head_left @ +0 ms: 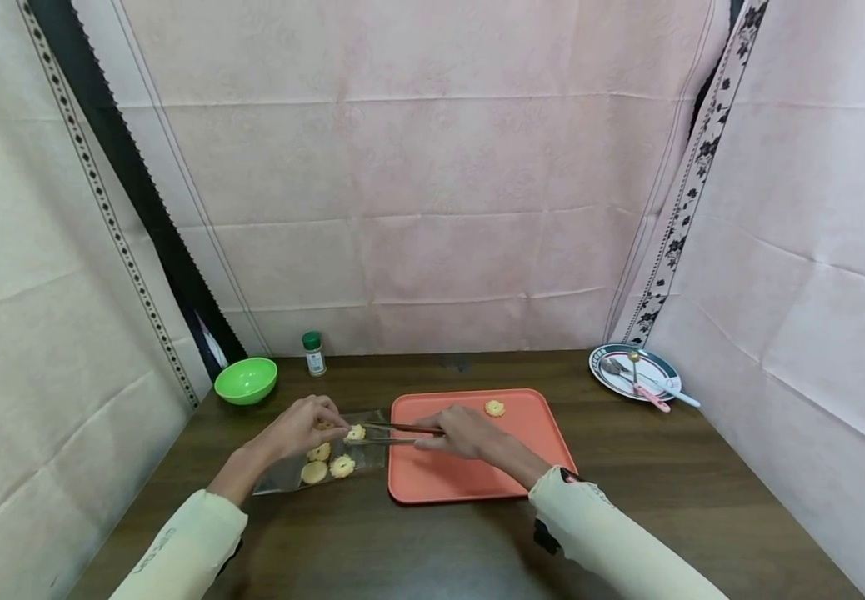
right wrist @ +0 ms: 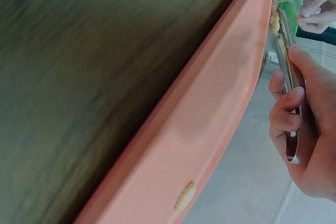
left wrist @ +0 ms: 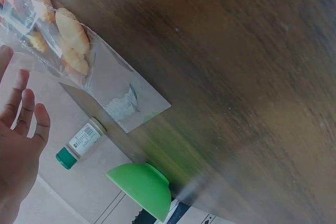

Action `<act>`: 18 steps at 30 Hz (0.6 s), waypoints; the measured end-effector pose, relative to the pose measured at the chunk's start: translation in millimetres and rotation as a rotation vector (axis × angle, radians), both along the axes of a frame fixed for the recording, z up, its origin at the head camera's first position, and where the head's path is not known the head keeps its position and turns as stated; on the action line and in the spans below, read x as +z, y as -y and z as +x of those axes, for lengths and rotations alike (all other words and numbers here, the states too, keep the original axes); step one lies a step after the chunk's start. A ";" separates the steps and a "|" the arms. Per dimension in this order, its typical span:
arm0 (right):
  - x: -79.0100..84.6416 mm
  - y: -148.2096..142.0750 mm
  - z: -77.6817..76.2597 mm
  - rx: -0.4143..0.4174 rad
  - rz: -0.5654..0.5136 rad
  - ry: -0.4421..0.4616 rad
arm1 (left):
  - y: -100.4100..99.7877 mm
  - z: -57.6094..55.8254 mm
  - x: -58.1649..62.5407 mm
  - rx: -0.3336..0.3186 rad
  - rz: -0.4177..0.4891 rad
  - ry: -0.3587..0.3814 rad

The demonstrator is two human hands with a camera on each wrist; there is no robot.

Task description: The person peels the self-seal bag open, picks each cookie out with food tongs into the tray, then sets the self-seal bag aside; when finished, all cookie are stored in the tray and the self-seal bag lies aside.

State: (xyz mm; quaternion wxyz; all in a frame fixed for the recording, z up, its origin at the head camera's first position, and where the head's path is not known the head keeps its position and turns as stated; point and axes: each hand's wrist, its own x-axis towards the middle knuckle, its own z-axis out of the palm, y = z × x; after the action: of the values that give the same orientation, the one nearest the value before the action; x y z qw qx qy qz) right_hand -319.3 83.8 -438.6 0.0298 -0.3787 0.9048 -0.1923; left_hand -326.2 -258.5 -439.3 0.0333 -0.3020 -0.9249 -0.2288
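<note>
Left hand [head_left: 305,427]: I pinch the clear bag's [head_left: 278,479] edge.
Cookies [head_left: 342,466]: inside, just beside my pinch.
Tongs [head_left: 408,428]: grasped in my right hand [head_left: 464,432], tips at one cookie [head_left: 355,432].
Pink tray [head_left: 447,482]: under that hand, another cookie [head_left: 494,408] beyond it.

Room to pass over desk [head_left: 432,546] in front of tray [head_left: 470,483], also between tray and plate [head_left: 596,372]. Bowl [head_left: 246,386], shaker [head_left: 315,360] obstruct back left; tongs [head_left: 402,427] cross tray's left rim.

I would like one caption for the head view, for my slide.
Tongs in the right grip reach a cookie at the clear bag; another cookie lies on the pink tray.
</note>
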 end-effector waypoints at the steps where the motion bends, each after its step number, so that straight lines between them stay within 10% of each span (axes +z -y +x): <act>1: 1.1 -1.8 0.6 0.006 -0.008 -0.002 | 0.1 0.0 -0.2 -0.001 0.000 -0.002; 18: 19.7 -63.1 10.5 -0.063 0.022 -0.086 | 2.1 -0.9 -0.1 -0.001 0.016 -0.019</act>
State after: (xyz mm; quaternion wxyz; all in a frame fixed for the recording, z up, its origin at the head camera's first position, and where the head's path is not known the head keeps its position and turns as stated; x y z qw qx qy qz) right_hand -308.8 146.9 -418.9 -0.0110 -0.3574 0.9189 -0.1669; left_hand -327.1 -260.6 -439.4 0.0443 -0.3045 -0.9224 -0.2333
